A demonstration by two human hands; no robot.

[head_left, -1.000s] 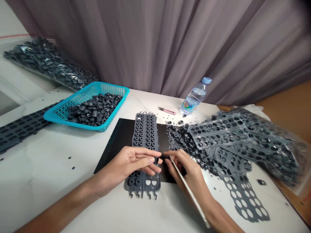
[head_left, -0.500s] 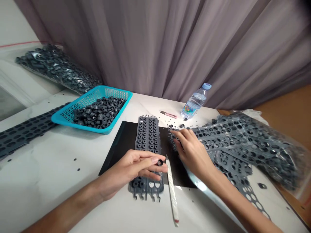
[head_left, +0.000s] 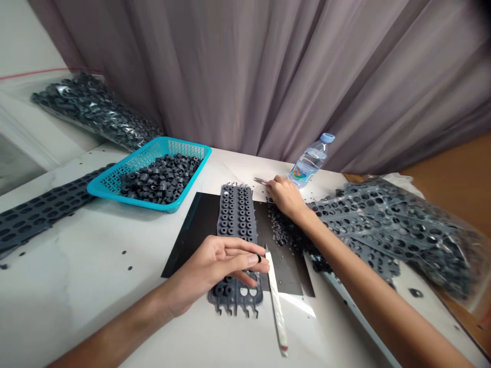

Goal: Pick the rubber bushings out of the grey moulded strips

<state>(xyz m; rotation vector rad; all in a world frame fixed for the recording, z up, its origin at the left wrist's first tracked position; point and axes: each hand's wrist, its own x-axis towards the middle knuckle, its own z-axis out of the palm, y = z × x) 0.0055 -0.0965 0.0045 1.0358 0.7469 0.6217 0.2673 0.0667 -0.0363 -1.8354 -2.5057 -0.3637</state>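
Note:
My left hand (head_left: 226,260) hovers over the lower part of a dark grey rubber sheet (head_left: 235,214) set with rows of small ring-shaped pieces. Between its thumb and fingers it pinches a small black rubber bushing (head_left: 258,259). Farther back, my right hand (head_left: 284,193) has its fingers closed over the handle of a pair of thread snips (head_left: 261,181); only the blades show. A white-wrapped pen-like tool (head_left: 276,306) with a pointed tip lies by my left fingertips. Under the sheet is a black mat (head_left: 192,240).
A blue basket (head_left: 153,205) of grey bushings stands back left, before a clear bag (head_left: 95,112) of more. Behind my right hand is a water bottle (head_left: 309,163). Perforated grey sheets (head_left: 356,209) and a plastic bag (head_left: 452,250) lie on the right. Small black scraps (head_left: 280,230) litter the mat.
My right hand has moved back and slightly left from the scraps onto the snips' handle. My left hand keeps hold of the bushing, which has turned a little.

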